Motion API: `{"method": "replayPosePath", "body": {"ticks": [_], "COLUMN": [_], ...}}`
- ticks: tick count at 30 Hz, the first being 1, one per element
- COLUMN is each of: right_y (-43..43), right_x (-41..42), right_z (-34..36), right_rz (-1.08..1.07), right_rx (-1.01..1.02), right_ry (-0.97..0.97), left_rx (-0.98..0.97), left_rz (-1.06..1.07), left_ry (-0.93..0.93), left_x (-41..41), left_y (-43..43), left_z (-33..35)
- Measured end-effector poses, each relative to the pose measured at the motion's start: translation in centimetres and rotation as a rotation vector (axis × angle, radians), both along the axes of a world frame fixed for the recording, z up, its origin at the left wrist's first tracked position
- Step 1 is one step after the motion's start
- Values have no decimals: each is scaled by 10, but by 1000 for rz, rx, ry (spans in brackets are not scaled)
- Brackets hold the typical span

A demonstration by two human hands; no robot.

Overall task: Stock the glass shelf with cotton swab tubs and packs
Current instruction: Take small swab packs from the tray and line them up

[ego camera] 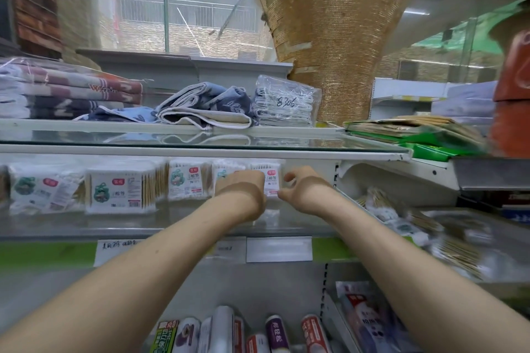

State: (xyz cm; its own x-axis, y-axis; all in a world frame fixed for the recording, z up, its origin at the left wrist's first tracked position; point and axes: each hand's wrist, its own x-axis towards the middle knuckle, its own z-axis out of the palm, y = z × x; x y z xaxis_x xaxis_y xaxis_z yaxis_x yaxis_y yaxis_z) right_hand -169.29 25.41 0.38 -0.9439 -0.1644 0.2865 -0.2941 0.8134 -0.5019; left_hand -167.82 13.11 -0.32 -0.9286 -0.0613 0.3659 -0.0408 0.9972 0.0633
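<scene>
Cotton swab packs stand in a row on the shelf (172, 223) under the glass shelf (200, 143). The pack furthest right has a pink label (271, 180). My left hand (241, 185) lies against its left side, and the back of the hand hides the fingers. My right hand (298, 186) is at the pack's right edge with curled fingers, the thumb tip at the lower right corner. More packs with teal labels (117, 190) stand to the left.
Folded towels (200, 106) and a bagged stack marked 8306 (284, 106) lie on the top level. Loose swab packs (401, 221) are piled at the right. Tubes and boxes (229, 332) fill the lower shelf. A textured pillar (329, 37) rises behind.
</scene>
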Motion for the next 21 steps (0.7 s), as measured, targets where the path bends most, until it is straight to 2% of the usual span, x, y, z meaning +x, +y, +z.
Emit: {"method": "replayPosePath", "body": {"ticks": [8,13,21], "right_y": [36,71,142], "right_x": [35,50,59], "right_z": [-6,-8,-9], "right_rz": [-53,-96,-253], "right_rx": [34,32,-19], "right_ry": [116,94,12], "left_rx": [114,149,137], "left_rz": [-205,-383,-486], "left_ry": [16,18,-9], "left_x": [11,17,7], "left_y": [37,69,116], "left_z": [3,4,2]}}
